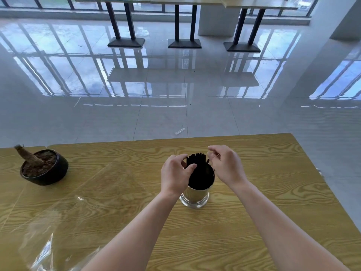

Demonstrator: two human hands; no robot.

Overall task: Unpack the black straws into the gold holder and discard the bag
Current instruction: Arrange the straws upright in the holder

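A bundle of black straws stands upright in the shiny gold holder in the middle of the wooden table. My left hand curls around the left side of the straw tops, fingertips touching them. My right hand hovers at their right side with fingers bent and apart, pinching at one straw tip. The clear plastic bag lies flat and empty on the table at the front left, away from both hands.
A dark round pot with soil and a cut plant stump sits at the table's left. Beyond the far table edge is a glossy tiled floor with a small wrapper scrap and other tables' black legs.
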